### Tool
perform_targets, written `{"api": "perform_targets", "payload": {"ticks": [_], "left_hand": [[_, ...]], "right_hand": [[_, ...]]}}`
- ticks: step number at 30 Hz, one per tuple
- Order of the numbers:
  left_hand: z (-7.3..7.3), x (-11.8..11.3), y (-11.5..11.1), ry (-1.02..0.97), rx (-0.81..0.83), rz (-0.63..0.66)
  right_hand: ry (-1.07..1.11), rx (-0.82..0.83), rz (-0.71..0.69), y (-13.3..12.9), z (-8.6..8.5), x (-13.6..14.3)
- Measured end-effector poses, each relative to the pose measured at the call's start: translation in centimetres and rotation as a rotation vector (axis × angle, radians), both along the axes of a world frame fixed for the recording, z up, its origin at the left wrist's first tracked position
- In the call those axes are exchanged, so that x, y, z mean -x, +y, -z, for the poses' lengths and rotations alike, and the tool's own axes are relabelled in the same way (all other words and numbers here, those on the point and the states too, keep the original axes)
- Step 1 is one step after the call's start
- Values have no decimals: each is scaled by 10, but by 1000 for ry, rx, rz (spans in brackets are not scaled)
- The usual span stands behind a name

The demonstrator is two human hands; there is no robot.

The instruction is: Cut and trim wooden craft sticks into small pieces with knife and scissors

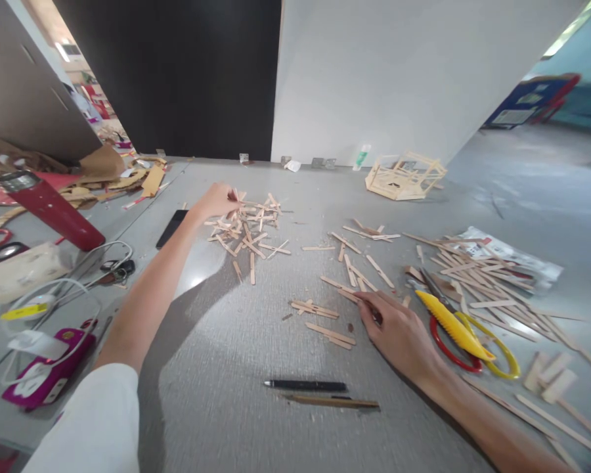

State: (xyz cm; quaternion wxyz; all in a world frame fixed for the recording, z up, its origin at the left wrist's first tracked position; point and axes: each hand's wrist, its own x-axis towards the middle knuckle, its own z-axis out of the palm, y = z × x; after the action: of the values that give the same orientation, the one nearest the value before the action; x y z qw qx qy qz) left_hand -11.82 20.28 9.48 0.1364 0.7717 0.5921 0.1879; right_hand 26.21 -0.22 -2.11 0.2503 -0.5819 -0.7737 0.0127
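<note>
My left hand reaches to the far edge of a loose pile of short wooden sticks. Its thumb and fingers come together in a pinch at the pile, and what lies between them is too small to make out. On the right, my right hand rests low on the table with its fingertips closed on the end of a flat wooden stick. Just left of that hand lie two small groups of sticks, one crossed group and one nearly parallel group.
Yellow-and-red-handled scissors and a yellow cutter lie beside my right wrist, near long sticks. A wooden stick frame stands at the back. A black pen lies in front; a phone and red bottle are left.
</note>
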Motion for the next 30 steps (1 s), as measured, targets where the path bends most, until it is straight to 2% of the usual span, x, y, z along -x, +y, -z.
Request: {"api": "perform_targets", "payload": {"ticks": [5, 9, 13, 19, 23, 26, 30], "left_hand": [[-28, 14, -10, 35, -127, -146], [-35, 26, -12, 51, -169, -214], [-26, 38, -3, 120, -144, -252], [6, 51, 18, 202, -48, -297], [22, 55, 26, 241, 44, -268], [21, 56, 28, 262, 84, -214], [13, 49, 23, 271, 112, -80]], "right_hand": [[2, -3, -5, 0, 0, 0], [5, -7, -10, 1, 2, -1], [-11, -9, -10, 2, 3, -2], [-15, -6, -17, 2, 3, -3], [-21, 4, -20, 2, 3, -3], [-15, -9, -16, 2, 2, -3], [-12, -18, -21, 0, 1, -2]]}}
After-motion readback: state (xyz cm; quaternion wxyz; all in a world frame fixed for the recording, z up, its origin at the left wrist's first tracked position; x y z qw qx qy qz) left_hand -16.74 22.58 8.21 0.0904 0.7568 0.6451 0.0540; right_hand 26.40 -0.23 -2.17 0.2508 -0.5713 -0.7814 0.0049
